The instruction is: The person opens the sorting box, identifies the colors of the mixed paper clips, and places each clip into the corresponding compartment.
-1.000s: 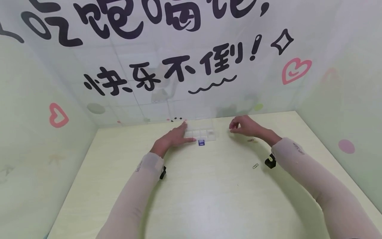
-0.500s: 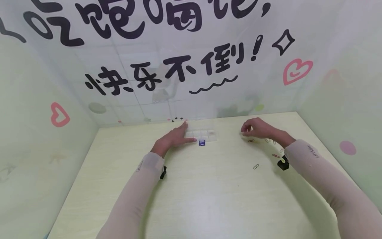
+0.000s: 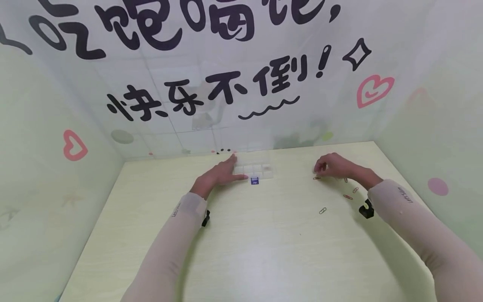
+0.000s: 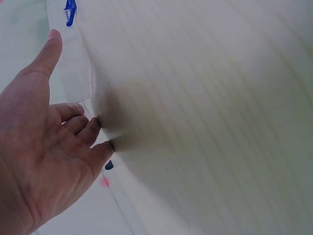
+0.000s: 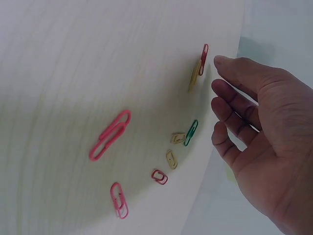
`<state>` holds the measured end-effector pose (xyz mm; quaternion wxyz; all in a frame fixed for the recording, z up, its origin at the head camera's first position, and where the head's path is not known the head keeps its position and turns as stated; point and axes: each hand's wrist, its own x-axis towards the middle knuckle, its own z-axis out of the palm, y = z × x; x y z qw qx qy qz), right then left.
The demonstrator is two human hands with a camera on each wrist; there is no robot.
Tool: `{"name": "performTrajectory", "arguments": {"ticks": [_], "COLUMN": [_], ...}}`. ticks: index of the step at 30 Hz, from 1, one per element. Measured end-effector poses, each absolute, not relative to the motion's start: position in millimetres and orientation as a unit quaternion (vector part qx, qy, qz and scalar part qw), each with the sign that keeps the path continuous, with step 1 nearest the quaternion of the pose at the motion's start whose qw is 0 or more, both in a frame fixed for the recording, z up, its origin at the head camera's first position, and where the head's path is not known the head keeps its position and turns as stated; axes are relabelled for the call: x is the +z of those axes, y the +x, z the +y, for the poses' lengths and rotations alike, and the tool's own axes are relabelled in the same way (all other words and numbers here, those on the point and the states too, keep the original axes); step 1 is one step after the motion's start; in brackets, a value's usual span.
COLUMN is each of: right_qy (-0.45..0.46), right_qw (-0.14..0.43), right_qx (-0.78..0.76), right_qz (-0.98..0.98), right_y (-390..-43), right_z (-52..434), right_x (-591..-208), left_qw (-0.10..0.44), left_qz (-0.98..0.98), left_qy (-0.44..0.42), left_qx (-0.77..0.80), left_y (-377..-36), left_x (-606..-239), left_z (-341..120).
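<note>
My left hand (image 3: 220, 174) lies at the left side of a clear plastic compartment box (image 3: 258, 170), thumb along its front edge near the blue latch (image 3: 254, 180). In the left wrist view the thumb is straight and the other fingers bend loosely beside the box. My right hand (image 3: 335, 166) hovers low over several paper clips at the right. The right wrist view has its fingers loosely bent, with nothing visible between them. Nearest to them are a red paper clip (image 5: 203, 59) and a yellow paper clip (image 5: 195, 73); a green paper clip (image 5: 191, 132) lies lower.
More clips are scattered on the table (image 3: 256, 243): a large pink paper clip (image 5: 110, 135), a smaller pink one, a red one and two yellow ones. One paper clip (image 3: 322, 210) lies nearer the front. A printed wall (image 3: 226, 126) stands behind the table, with side walls left and right.
My right hand has moved rightward, away from the box, and slightly nearer to me, over the paper clips. Clips once hidden under the right arm now show. My left hand stays put.
</note>
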<state>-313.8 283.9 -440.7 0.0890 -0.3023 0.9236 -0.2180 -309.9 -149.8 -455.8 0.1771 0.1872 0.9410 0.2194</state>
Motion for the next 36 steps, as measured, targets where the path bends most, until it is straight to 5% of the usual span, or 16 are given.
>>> {"name": "performTrajectory", "arguments": {"ticks": [36], "right_qy": [-0.287], "right_qw": [0.137], "right_qx": [-0.232], "right_qz": [0.919], "right_y": [-314], "right_z": [283], "right_x": [-451], "left_qw": [0.180], "left_qz": [0.940], "left_qy": [0.180], "left_qx": [0.225], "left_y": [-309], "left_x": [-456], "left_z": [-150]}}
